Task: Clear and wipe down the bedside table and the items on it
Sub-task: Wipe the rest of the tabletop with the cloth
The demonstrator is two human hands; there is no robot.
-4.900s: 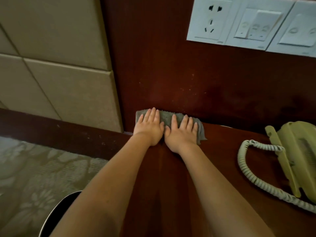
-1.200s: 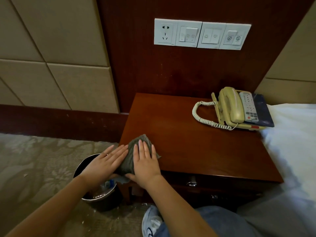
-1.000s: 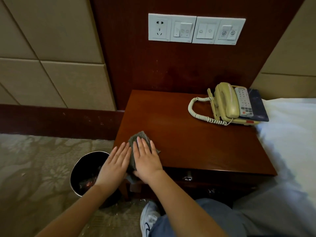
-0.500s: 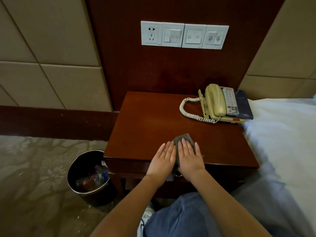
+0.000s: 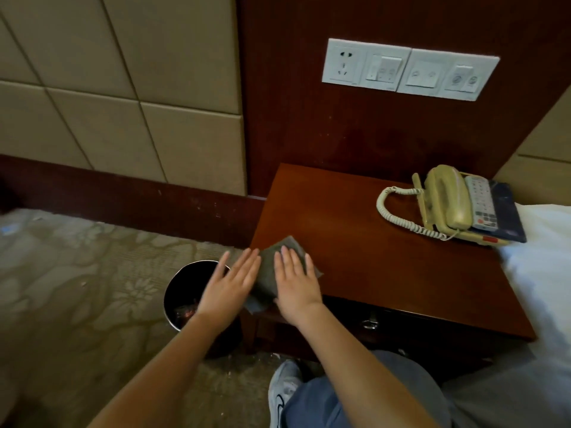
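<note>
Bedside table (image 5: 386, 257) of dark red wood, seen from the head camera, with a grey cloth (image 5: 272, 274) lying on its front left corner, the cloth's near end drooping over the front edge. A person's right hand (image 5: 298, 284) presses flat on the cloth, fingers straight and slightly apart, thumb alongside. The left hand (image 5: 230, 287) lies flat at the cloth's left edge, fingers straight and close together, thumb spread outward. Most of that hand reaches past the table's corner, above a round dark waste bin (image 5: 173, 288) standing on the patterned carpet (image 5: 77, 288) just beside the table. Neither hand curls round the cloth.

At the back right of the tabletop, well apart from the hands, a beige corded telephone (image 5: 452, 200) rests with its handset in the cradle. Its coiled cord (image 5: 391, 211) loops to the left, and a dark blue folder (image 5: 511, 211) lies under its right side. A white socket-and-switch panel (image 5: 408, 69) is fixed to the wood wall above. White bedding (image 5: 543, 261) touches the table's right side. A metal drawer pull (image 5: 369, 323) shows on the front, and below it the person's blue-clad knee (image 5: 312, 412) and a white shoe (image 5: 282, 390). Something lies in the bin, too blurred to identify.
</note>
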